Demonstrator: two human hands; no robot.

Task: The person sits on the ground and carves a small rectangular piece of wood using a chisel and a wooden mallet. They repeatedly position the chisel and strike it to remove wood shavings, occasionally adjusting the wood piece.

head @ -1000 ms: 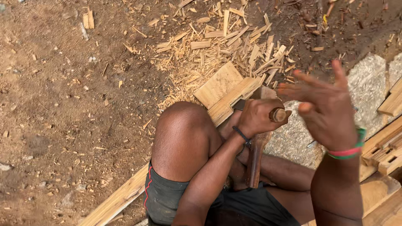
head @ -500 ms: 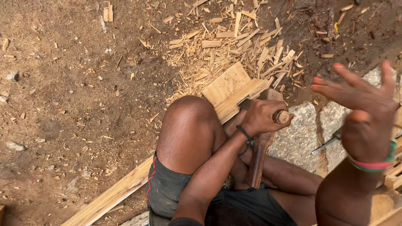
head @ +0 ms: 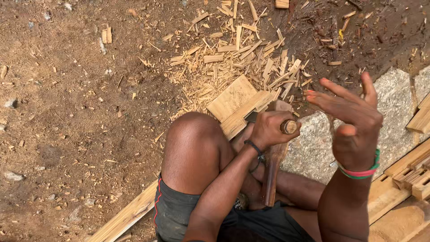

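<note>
Head view: the left hand point(head: 268, 130) is closed tight round a wooden tool handle point(head: 289, 127), its metal blade point(head: 251, 117) resting on the pale wooden plank point(head: 237, 107) just at ten o'clock from the fist; the right hand point(head: 351, 118) hangs free at three o'clock, fingers spread, holding nothing; the plank looks stiff, light and splintery, likely best gripped along its long edges; wood chips point(head: 242, 54) lie at twelve o'clock.
</note>
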